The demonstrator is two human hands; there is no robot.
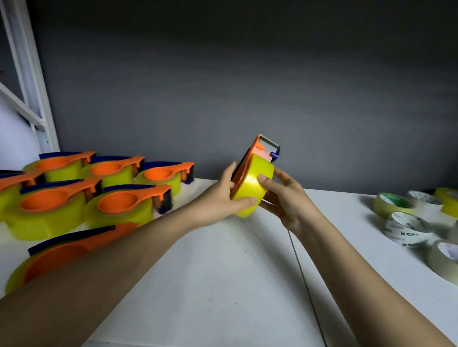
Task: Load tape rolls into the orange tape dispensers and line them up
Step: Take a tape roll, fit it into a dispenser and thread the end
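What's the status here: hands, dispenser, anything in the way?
Both hands, left and right, grip one loaded dispenser above the table. Loaded row waits left. Nothing blocking.

Both bare forearms reach forward from the lower corners and converge toward the middle, raised above the surface [211, 283]. The left hand [221, 197] is turned with its palm facing right; its thumb lies along the lower front of the yellow tape roll [253, 187], and its fingers [231, 170] wrap behind the orange dispenser [255, 153] that carries the roll. The right hand [284, 198] comes in from the opposite side, palm facing left, thumb pressed on the roll's face and the remaining fingers spread around its far side. Both wrists are nearly straight, and the two hands hold the loaded dispenser between them.
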